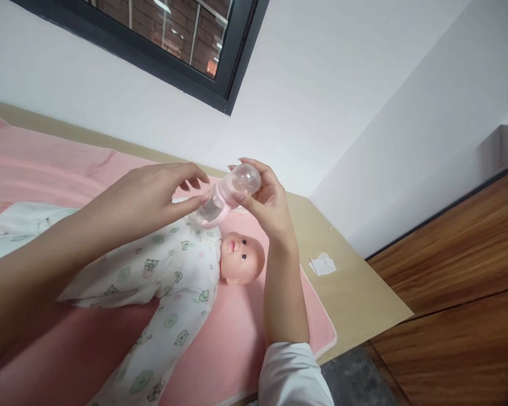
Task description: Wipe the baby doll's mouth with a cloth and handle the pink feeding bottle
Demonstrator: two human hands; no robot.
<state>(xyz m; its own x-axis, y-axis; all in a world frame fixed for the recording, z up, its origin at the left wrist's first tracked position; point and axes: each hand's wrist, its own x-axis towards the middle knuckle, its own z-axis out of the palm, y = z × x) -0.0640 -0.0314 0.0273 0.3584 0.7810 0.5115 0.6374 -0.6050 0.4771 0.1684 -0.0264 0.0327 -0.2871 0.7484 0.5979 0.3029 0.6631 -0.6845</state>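
Note:
A clear baby bottle point(211, 210) with a pink collar and a see-through domed cap is held tilted above a doll point(242, 258). My right hand point(271, 200) is closed around the cap end, its thumb on the near side and its fingers behind. At the bottle's lower body is my left hand point(161, 189); its thumb appears to touch the bottle, while its bent fingers stand apart from the thumb. Beneath the bottle, the doll lies on its back in a white printed outfit point(173, 270), its head toward the right.
A pink blanket point(232, 338) lies under the doll on a tan tabletop point(359, 293). Folded white tissue point(322, 264) rests near the right edge. A white wall point(305, 101) with a dark-framed window point(226, 84) rises behind; wooden panels point(461, 248) stand at right.

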